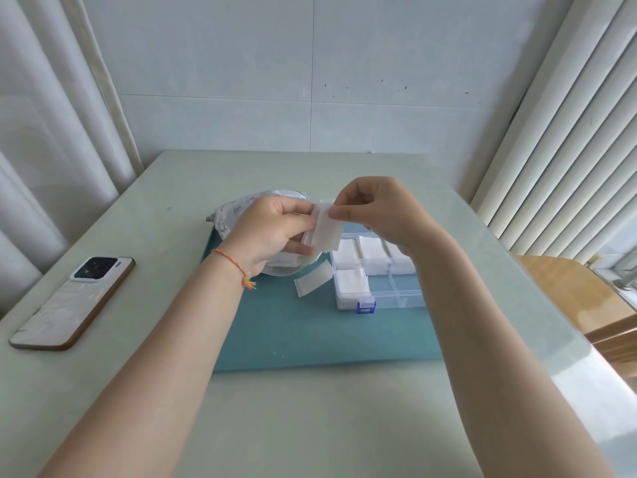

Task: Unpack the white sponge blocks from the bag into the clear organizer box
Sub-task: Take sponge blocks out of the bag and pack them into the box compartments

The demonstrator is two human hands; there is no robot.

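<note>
Both hands are raised above the teal mat, holding white sponge blocks [324, 229] between them. My left hand [272, 229] grips the blocks from the left side, and my right hand [375, 210] pinches their top edge with thumb and forefinger. Behind and under my left hand lies the printed plastic bag [238, 208], partly hidden. One loose white sponge block [313, 279] lies flat on the mat. To the right stands the clear organizer box [396, 293] with a blue latch; several of its compartments hold white blocks, and the two front right ones look empty.
A phone [74, 301] lies face down on the table at the left. The teal mat [310, 336] covers the table's middle. Curtains hang at the left, a radiator and a wooden seat [572, 291] stand at the right. The wall is close behind the table.
</note>
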